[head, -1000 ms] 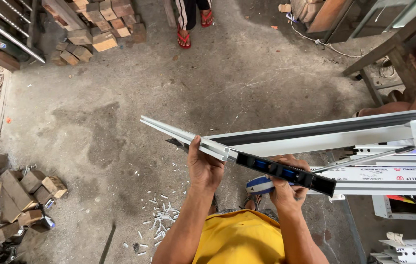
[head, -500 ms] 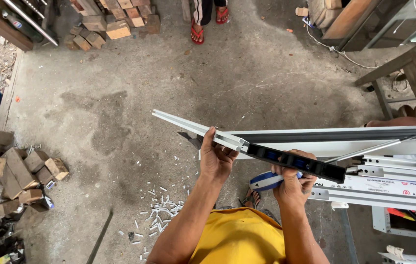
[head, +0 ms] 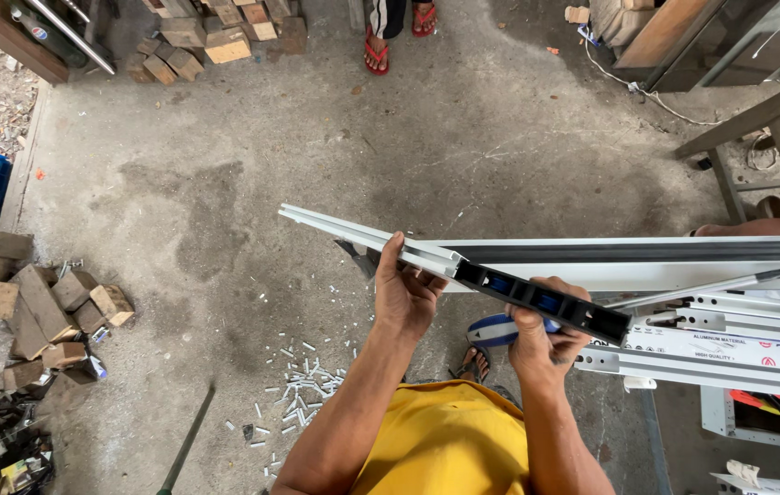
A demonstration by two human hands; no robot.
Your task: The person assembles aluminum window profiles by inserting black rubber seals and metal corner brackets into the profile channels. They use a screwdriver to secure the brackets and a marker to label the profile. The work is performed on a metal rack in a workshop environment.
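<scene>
Fingers (head: 396, 252) of the left hand (head: 406, 295) curl over the top edge of a white profile (head: 367, 236), clamped on it, with the palm under the bar. The right hand (head: 544, 341) grips the same profile from below near its dark cut end (head: 544, 301), where hollow chambers show; its fingers are closed around the bar. A blue-and-white tool (head: 491, 330) sits just beside that hand, though whether the hand also holds it I cannot tell. The profile runs tilted from upper left to lower right, held in the air above the concrete floor (head: 225, 183) and in front of a rack of more profiles (head: 711, 353) at right. Small white offcuts (head: 303, 380) litter the floor below. Wood blocks (head: 50, 312) lie at left, another person's sandalled feet (head: 399, 37) at the top.
</scene>
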